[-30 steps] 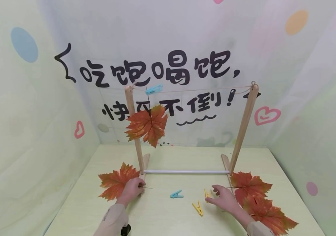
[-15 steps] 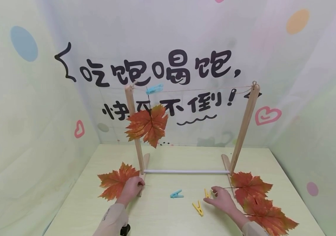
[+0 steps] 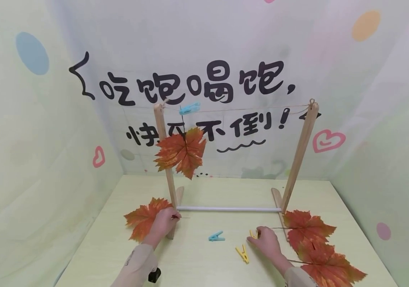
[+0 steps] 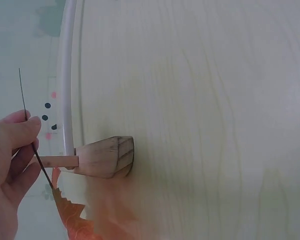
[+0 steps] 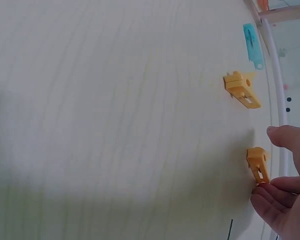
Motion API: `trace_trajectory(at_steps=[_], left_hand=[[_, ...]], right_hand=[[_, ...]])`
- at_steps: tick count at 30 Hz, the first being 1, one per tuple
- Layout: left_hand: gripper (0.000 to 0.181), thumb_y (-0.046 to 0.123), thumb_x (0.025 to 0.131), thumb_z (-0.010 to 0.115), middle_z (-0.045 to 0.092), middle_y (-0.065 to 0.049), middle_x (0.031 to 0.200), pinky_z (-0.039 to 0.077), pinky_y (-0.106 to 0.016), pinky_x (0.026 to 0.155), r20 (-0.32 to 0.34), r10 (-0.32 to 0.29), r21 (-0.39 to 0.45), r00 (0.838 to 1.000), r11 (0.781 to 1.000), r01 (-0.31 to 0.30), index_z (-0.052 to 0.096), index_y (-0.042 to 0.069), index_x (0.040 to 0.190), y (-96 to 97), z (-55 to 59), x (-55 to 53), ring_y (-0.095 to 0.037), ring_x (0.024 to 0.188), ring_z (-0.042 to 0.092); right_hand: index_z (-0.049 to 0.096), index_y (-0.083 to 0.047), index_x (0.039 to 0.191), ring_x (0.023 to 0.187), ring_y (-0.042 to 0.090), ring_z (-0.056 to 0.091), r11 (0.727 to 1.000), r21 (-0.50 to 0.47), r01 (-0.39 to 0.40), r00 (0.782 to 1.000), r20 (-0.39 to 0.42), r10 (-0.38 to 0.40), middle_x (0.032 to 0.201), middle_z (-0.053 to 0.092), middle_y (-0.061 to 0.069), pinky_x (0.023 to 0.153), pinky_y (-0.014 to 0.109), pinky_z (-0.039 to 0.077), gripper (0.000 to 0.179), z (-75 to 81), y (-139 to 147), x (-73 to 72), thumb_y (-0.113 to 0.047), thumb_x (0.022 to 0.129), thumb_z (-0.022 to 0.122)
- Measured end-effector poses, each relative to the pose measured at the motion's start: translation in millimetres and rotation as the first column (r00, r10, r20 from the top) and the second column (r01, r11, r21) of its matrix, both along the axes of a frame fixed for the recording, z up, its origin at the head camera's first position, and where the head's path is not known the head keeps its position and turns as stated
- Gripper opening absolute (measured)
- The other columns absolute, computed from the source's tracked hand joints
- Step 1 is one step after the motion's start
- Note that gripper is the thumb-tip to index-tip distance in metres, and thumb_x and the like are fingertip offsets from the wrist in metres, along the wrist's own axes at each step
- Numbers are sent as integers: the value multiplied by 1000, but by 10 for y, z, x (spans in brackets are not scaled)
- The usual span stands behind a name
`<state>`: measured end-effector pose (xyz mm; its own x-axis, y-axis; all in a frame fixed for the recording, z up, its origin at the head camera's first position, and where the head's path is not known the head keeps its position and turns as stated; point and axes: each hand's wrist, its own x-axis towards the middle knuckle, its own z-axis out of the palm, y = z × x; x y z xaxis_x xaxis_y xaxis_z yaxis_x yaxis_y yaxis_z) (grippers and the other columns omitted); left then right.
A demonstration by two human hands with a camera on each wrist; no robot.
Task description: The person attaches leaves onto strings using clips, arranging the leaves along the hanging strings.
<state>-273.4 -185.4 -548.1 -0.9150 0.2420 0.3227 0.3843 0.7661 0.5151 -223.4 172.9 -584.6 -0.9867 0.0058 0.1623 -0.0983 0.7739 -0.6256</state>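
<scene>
My left hand [image 3: 163, 224] pinches the thin stem of an artificial maple leaf [image 3: 142, 219] between thumb and fingers; the left wrist view shows the stem [image 4: 23, 95] sticking up past the fingertips. The leaf lies beside the rack's left foot, partly behind the hand. My right hand [image 3: 267, 243] is at a yellow clothespin [image 5: 258, 162]. Its fingertips touch one end of the clothespin, while the thumb stays apart from it. A second yellow clothespin [image 3: 242, 254] and a blue clothespin [image 3: 216, 236] lie to the left of that hand.
Behind the hands stands a wooden rack [image 3: 299, 159] with a white crossbar [image 3: 227, 209] and a string [image 3: 247, 108] across its top. A blue clothespin [image 3: 190, 108] holds a maple leaf [image 3: 183, 151] on the string. Two more leaves [image 3: 310, 227] overlap on the table's right.
My left hand has risen slightly away from me with the leaf's stem, and the leaf has shifted a little. The right hand has moved slightly left, closer around the yellow clothespin.
</scene>
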Motion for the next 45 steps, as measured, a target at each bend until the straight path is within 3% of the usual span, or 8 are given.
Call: trace_trajectory(at_steps=[8, 12, 18, 23, 29, 34, 40, 45], left_hand=[[8, -3, 72, 71, 63, 0, 73, 51, -28, 62, -5, 12, 8, 1000, 1000, -12, 70, 4, 75, 44, 100, 21, -17, 71, 60], [8, -2, 71, 72, 63, -1, 73, 51, -31, 63, -59, 6, 2, 998, 1000, -6, 70, 5, 73, 80, 169, 35, -18, 71, 61], [9, 0, 72, 73, 65, 0, 77, 52, -33, 67, -35, 16, 5, 999, 1000, -16, 70, 7, 76, 134, 281, 46, -18, 74, 61], [9, -2, 73, 71, 64, -1, 78, 52, -29, 64, -28, -6, 26, 1000, 1000, 7, 69, 6, 78, 165, 367, 61, -16, 74, 61], [9, -2, 73, 71, 64, 0, 77, 52, -26, 63, -78, -43, 44, 996, 998, 47, 69, 5, 78, 194, 441, 63, -14, 72, 61], [11, -1, 71, 73, 65, 1, 76, 52, -27, 63, -130, -59, 57, 990, 996, 67, 69, 8, 77, 251, 529, 67, -14, 71, 61], [13, -2, 72, 73, 64, 1, 75, 53, -25, 65, -150, -72, 78, 986, 993, 84, 69, 9, 76, 344, 649, 78, -13, 71, 62], [12, -2, 73, 72, 63, 1, 75, 52, -21, 64, -130, -87, 114, 988, 988, 102, 69, 9, 78, 415, 764, 95, -10, 69, 60]], right_hand=[[29, -13, 54, 49, 9, 22, 1000, -4, 29, 998, -47, -29, 52, 22, -5, 45, 22, 19, 51, -54, -94, -39, -15, 65, 78], [36, -10, 55, 50, 11, 28, 999, -1, 47, 998, -38, -47, 53, 30, -3, 45, 24, 22, 43, -51, -127, -64, -15, 65, 77], [39, -9, 54, 51, 13, 31, 999, 12, 49, 998, -45, -49, 53, 35, -2, 46, 25, 25, 37, -41, -137, -83, -12, 65, 74], [53, -4, 60, 53, 12, 37, 999, 9, 37, 998, -57, -37, 56, 44, -1, 47, 26, 31, 20, -39, -128, -77, -8, 65, 72], [58, 0, 64, 55, 12, 38, 1000, -8, -6, 996, -85, 5, 58, 46, 0, 49, 26, 33, 15, -15, -128, -68, -5, 66, 72], [66, 8, 89, 66, 15, 52, 996, -64, -57, 988, -146, 47, 73, 60, 6, 58, 30, 46, 26, 69, -133, -64, -5, 67, 74], [66, 8, 90, 68, 19, 56, 986, -136, -94, 972, -229, 61, 75, 62, 9, 60, 29, 48, 26, 259, -130, -109, -1, 67, 74], [65, 7, 89, 70, 20, 58, 982, -154, -108, 970, -234, 70, 76, 62, 9, 62, 32, 50, 25, 396, -135, -141, 0, 68, 75]])
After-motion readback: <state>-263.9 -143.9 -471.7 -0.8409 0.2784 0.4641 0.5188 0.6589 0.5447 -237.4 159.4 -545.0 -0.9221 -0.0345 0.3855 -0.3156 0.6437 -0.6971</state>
